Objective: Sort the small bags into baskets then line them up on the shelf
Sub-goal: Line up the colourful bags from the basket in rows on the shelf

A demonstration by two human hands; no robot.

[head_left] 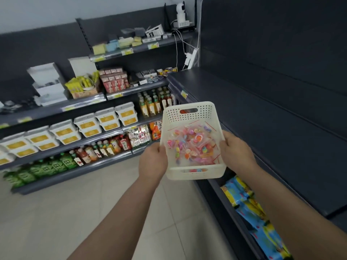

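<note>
Floor: you stand on pale tiles [90, 203] | left: dark shelving [47, 45] stocked with goods | above it: pale wall [47, 10]

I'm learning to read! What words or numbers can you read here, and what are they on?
No text reads clearly.
Price tags: too small.
Bottle labels: blurred.
Snack packets: characters blurred.
Small bags in the basket: no print visible.

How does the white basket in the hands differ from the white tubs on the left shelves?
The basket is held in the air by the left hand and right hand; the tubs stand stacked on a shelf. The basket is open on top, with perforated walls, and shows small bags of colourful pieces; the tubs are lidded, with yellow labels. Both are whitish and roughly rectangular.
</note>
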